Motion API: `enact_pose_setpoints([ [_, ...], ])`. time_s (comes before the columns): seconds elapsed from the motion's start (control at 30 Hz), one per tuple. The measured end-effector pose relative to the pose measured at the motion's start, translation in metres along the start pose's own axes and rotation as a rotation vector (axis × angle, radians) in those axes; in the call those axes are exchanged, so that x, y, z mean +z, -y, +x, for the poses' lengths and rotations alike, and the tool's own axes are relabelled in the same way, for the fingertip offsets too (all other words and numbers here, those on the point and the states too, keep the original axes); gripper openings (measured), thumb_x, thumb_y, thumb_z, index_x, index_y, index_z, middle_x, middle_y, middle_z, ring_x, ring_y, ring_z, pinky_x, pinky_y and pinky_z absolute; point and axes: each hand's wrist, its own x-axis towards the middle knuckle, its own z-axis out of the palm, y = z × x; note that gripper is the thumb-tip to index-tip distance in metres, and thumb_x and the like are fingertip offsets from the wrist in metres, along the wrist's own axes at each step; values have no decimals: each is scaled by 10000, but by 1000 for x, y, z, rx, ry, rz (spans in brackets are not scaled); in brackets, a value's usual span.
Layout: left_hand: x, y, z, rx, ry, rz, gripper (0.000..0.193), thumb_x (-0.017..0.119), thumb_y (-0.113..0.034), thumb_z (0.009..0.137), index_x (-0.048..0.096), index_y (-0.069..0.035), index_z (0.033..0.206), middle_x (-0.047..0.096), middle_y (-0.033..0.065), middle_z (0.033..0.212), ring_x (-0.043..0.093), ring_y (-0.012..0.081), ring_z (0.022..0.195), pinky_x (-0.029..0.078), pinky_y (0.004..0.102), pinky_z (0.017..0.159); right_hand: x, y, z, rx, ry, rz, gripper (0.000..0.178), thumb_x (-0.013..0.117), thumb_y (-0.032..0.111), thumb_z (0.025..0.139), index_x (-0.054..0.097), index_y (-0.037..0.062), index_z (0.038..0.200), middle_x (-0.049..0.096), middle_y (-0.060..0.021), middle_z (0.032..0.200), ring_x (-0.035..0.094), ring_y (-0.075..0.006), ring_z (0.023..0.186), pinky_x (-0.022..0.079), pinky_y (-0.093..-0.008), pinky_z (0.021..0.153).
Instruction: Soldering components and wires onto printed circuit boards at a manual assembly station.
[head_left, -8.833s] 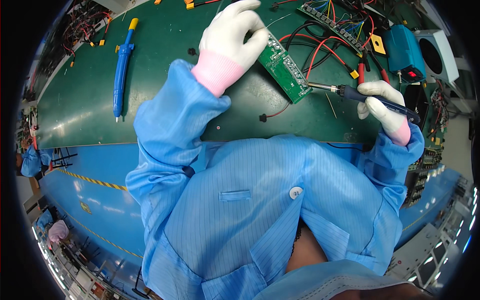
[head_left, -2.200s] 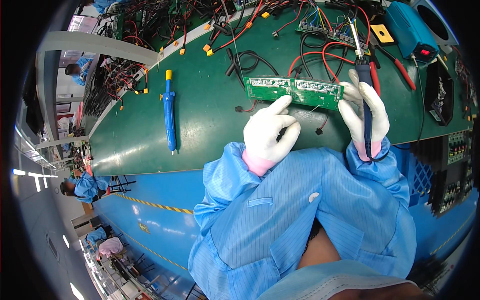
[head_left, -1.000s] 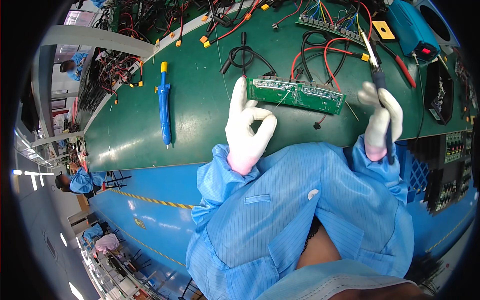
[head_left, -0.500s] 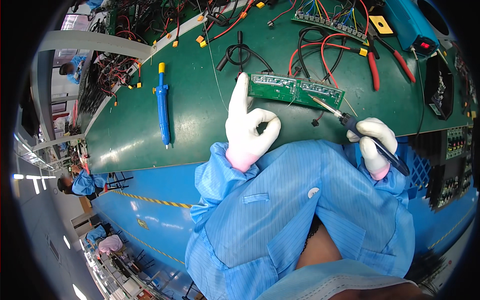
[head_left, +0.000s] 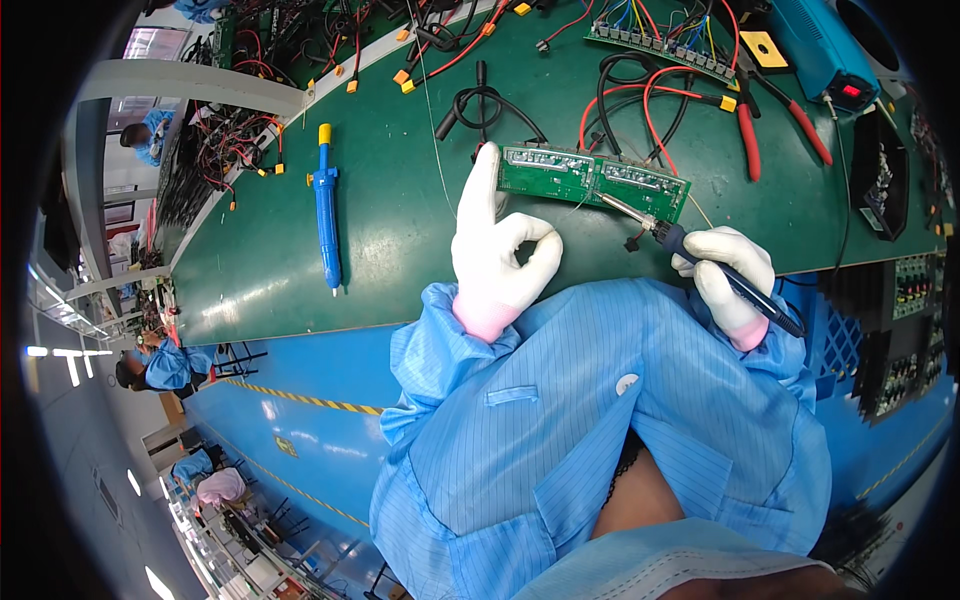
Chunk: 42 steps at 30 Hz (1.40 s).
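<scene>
I have the right hand (head_left: 726,272) wrapped round a soldering iron (head_left: 672,238), tip over the green circuit board (head_left: 580,190), the left hand (head_left: 500,260) pinching thin wire (head_left: 578,207).

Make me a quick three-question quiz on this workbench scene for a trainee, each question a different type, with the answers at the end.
1. Which hand holds the soldering iron?
2. True or false: the blue desoldering pump lies to the left of the green circuit board.
3. What colour are the handles of the pliers on the bench? A: yellow. B: red. C: white.

Key:
1. The right hand.
2. True.
3. B, red.
</scene>
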Motion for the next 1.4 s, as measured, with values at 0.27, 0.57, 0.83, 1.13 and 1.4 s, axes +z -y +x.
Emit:
enact_pose_setpoints([
  [0.27,-2,3,5,55,15,55,33,685,-39,672,677,-46,703,233,231,1524,458,328,1270,439,360,987,1,-2,2,39,-20,36,249,599,-12,744,646,-36,988,675,-141,834,657,-208,654,519,-269,597],
  [0.57,-1,2,5,73,8,81,39,682,-33,668,679,-45,705,239,235,1520,447,338,1281,439,364,989,-2,-2,2,84,-7,75,250,597,-1,768,636,-51,1010,679,-147,848,677,-215,685,532,-266,610],
  [0.83,3,2,5,56,-29,38,47,687,-53,649,648,-46,674,287,238,1501,345,383,1362,424,439,1008,-4,-3,4,19,45,53,257,603,13,771,638,-43,1020,678,-148,842,666,-211,681,532,-270,616],
  [1.13,-2,2,7,11,-22,-45,41,682,-57,661,649,-53,684,296,228,1502,354,367,1359,424,437,1004,-10,-13,-8,20,-89,188,316,643,78,808,604,-48,1095,668,-171,917,662,-218,719,543,-292,646],
  [1.4,-5,5,9,-20,-23,-139,38,681,-59,672,650,-58,694,286,230,1507,345,362,1365,419,429,1009,9,-15,4,-62,-293,-41,401,678,42,811,556,-35,1185,613,-212,1111,658,-254,830,557,-318,722],
])
